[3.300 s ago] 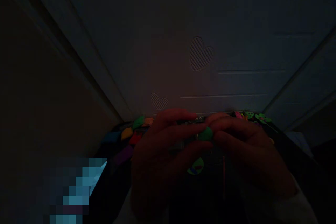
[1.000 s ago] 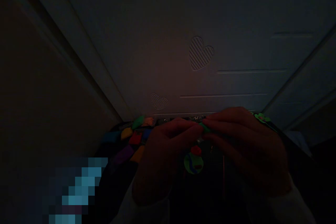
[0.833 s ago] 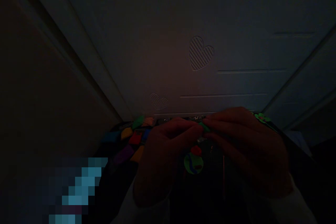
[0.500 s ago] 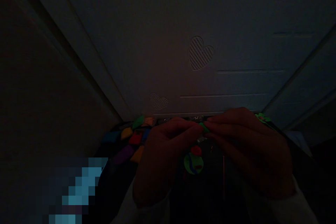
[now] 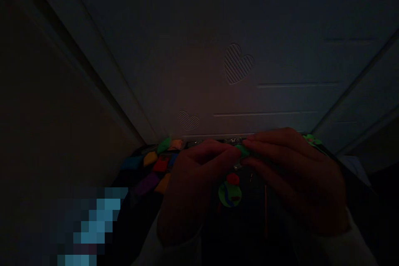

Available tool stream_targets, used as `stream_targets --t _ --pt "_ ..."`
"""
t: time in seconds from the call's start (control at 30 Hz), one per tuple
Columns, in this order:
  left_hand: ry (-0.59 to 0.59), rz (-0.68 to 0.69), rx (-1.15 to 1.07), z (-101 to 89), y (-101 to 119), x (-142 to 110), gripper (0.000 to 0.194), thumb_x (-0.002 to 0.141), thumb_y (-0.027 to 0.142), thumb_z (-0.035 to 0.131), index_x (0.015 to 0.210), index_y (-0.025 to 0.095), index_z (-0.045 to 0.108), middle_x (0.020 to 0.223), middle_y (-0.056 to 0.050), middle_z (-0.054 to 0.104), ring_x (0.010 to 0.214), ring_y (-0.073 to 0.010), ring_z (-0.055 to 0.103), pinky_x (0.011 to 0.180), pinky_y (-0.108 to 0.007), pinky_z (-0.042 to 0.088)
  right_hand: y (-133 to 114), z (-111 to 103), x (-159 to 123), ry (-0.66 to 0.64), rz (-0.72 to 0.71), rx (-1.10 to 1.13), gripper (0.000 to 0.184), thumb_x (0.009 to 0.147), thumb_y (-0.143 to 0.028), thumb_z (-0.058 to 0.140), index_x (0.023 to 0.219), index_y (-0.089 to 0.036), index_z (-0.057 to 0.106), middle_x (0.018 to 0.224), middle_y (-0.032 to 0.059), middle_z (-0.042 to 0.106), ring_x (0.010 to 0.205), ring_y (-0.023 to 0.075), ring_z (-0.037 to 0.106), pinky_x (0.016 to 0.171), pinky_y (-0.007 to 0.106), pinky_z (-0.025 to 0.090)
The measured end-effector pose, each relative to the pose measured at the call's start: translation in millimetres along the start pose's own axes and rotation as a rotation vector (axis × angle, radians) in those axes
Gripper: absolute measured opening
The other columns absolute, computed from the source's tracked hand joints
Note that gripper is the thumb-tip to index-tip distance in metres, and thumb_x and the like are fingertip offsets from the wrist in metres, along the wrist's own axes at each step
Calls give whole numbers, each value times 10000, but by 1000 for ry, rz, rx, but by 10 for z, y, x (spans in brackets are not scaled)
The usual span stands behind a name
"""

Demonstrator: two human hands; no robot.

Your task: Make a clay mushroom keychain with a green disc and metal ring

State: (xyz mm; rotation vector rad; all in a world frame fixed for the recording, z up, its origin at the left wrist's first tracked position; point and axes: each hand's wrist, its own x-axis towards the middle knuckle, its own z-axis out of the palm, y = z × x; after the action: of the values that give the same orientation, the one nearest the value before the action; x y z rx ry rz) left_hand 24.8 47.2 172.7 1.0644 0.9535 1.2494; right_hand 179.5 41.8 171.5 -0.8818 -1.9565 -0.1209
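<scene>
A small green lump of what looks like modelling clay [image 5: 242, 150] sits between my two hands, above the dark work surface. My left hand [image 5: 199, 174] pinches it from the left between thumb and forefinger. From the right, the fingertips and thumb of my right hand [image 5: 296, 174] close about the same lump. Just below the hands lies a flat green disc [image 5: 223, 194] with a wavy blue strip and a dark red bit on it. A red piece [image 5: 232, 179] rests at the disc's upper edge. Dim light hides the finer detail of the fingers.
Several coloured clay blocks lie at the left, among them a purple block [image 5: 147, 183] and a red block [image 5: 161, 163]. A thin reddish stick [image 5: 266, 212] lies right of the disc. Green shapes [image 5: 311, 139] are at the back right. A pale panel with hearts [image 5: 238, 63] rises behind.
The right fingertips and thumb have spread slightly, and more of the green lump shows between them. The left hand and the things on the surface look unmoved.
</scene>
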Motion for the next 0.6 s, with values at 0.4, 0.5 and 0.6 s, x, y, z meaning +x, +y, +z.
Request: stream_targets --t 0.4,0.5,0.6 --pt "-19 16 29 -17 -5 31 86 673 223 695 637 157 653 603 31 567 557 -65 466 517 -164 375 8 11 -17 23 -27 -17 215 786 -187 598 999 -181 621 967 44 645 881 150 564 768 292 457" --pt "-45 20 -52 -3 -18 37 54 674 188 689 695 150 657 684 10 601 633 -87 527 580 -178 426 -11 34 -11 71 39 -28 274 761 -228 635 1028 -175 599 989 40 627 901 134 561 793 265 459" --pt "-63 7 -100 8 -33 32 76 668 167 688 739 154 666 708 2 608 669 -108 559 578 -187 446 -22 41 -5 63 61 -25 245 759 -223 637 999 -184 607 969 22 632 889 121 560 797 257 460"
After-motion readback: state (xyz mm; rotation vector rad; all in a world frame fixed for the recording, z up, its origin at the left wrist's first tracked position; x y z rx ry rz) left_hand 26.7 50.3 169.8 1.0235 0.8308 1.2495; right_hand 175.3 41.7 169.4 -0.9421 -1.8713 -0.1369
